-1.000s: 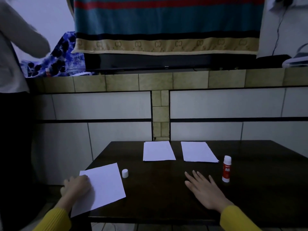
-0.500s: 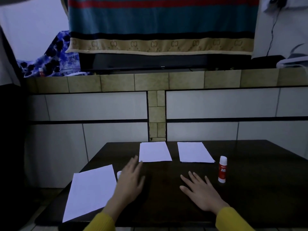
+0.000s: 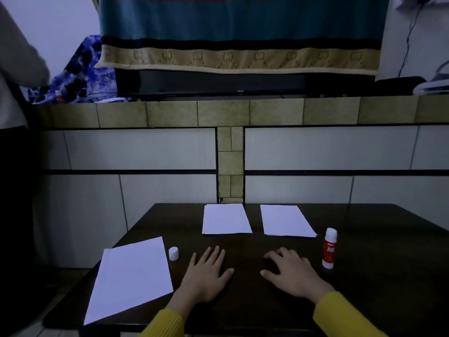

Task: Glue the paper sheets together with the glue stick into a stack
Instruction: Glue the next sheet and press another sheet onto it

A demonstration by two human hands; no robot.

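On the tabletop (image 3: 364, 288), the near-left sheet (image 3: 131, 276) lies released, two sheets (image 3: 226, 218) far. Both hands now rest flat, holding nothing — left (image 3: 206, 273) came off it, right (image 3: 291, 271) stayed. Glue stick (image 3: 329, 248) right, cap (image 3: 173, 253) off — nothing glued yet.

Two paper sheets (image 3: 226, 219) (image 3: 286, 220) are laid side by side at the table's (image 3: 379, 288) far edge; a third sheet (image 3: 132, 276) overhangs the near-left corner — the cap (image 3: 174, 253) just beside it (to its right) — and the glue stick (image 3: 329, 248) is stood upright right of centre.
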